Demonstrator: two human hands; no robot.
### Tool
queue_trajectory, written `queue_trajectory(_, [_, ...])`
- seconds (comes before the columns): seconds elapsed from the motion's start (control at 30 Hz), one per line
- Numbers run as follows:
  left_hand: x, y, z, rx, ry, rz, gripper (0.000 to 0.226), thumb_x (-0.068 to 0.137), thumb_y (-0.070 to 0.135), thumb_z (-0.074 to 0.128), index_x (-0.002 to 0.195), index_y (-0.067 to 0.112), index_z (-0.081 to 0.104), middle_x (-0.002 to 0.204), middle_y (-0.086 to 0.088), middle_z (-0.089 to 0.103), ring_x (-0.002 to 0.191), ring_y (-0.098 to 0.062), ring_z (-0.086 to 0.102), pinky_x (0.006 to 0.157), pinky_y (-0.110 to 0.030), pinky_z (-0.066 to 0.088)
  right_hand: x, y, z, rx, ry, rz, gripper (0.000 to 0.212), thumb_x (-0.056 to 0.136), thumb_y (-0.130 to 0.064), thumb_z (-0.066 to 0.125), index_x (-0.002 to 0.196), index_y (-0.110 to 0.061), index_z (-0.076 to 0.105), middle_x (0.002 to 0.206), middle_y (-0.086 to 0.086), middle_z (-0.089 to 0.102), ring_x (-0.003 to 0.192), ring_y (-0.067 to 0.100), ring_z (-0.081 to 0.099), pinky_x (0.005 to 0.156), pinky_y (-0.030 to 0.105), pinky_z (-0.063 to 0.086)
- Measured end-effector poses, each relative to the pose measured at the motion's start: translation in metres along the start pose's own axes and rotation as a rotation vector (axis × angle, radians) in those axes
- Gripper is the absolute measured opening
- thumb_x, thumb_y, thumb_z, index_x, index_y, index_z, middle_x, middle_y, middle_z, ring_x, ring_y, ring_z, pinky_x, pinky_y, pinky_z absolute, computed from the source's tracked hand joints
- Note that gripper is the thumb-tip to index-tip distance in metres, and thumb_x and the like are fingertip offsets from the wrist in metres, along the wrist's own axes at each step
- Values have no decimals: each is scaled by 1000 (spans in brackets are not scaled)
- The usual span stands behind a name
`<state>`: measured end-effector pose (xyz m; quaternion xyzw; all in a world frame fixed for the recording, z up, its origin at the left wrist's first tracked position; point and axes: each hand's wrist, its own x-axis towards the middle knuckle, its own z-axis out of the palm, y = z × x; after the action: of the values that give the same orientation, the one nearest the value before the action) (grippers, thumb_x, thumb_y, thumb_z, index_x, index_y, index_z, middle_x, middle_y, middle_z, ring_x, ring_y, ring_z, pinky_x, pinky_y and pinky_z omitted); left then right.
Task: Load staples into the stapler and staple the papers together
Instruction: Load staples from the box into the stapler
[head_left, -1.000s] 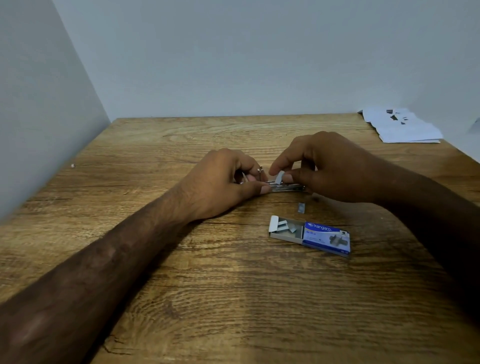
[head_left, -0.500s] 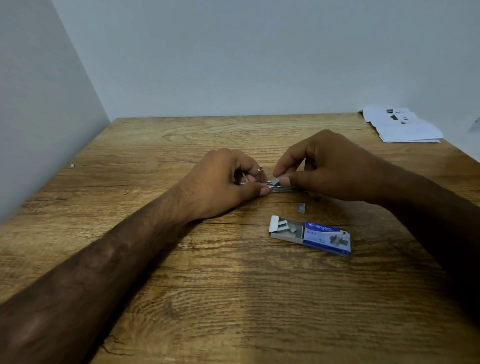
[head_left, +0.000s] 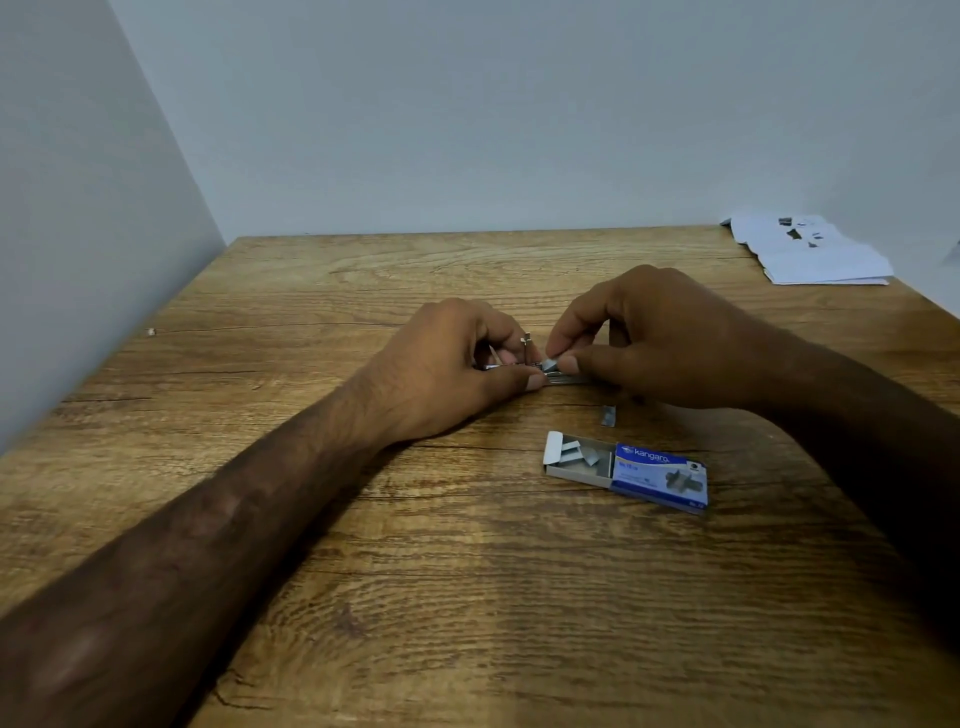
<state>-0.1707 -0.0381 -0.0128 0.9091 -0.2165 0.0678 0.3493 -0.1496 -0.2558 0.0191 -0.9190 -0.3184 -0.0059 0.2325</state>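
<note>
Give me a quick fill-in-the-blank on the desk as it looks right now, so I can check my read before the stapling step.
1. The staple box lies on the wooden table with its tray slid ____.
2. The white papers sit at the table's far ____ corner.
3. The right hand pinches a small strip of ____ over the stapler that the left hand steadies.
4. The box's sleeve is coloured ____.

Missing words: open; right; staples; blue
</note>
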Motion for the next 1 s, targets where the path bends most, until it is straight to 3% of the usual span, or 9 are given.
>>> queue_trajectory(0.17, [0,1,0,26,-2,14,13,85,37,78,93,27,79,86,10,70,80,-7,66,72,-38,58,-1,0,-3,-18,-17,5,21,89,-13,70,93,-33,78,77,-20,69,62,-18,60,59,16,39])
queue_trajectory(0.33, [0,0,1,26,3,12,12,85,37,78,89,25,78,86,8,72,80,-7,65,72,-39,57,-1,-2,-3,-84,-23,-21,19,90,-19,70,99,-34,79,77,-26,63,69,-26,54,59,2,32])
queue_trajectory(0.47, [0,0,1,39,6,15,13,85,37,78,91,26,78,85,9,71,80,-7,64,69,-33,56,-3,-1,-5,-122,-35,-27,20,91,-20,69,102,-34,79,76,-30,56,72,-30,50,63,12,31])
queue_trajectory(0.77, [0,0,2,58,5,33,14,85,38,78,94,27,78,82,12,67,80,-3,61,65,-24,50,-2,5,-6,-148,-59,-33,13,91,-26,69,94,-36,76,80,-25,67,72,-25,55,60,11,33])
queue_trajectory(1.0, [0,1,2,42,1,33,14,85,38,78,94,27,78,82,9,68,78,-7,62,69,-36,55,-2,11,-7,-75,-102,-19,14,84,-31,77,97,-36,74,86,-25,71,65,-15,61,57,12,34])
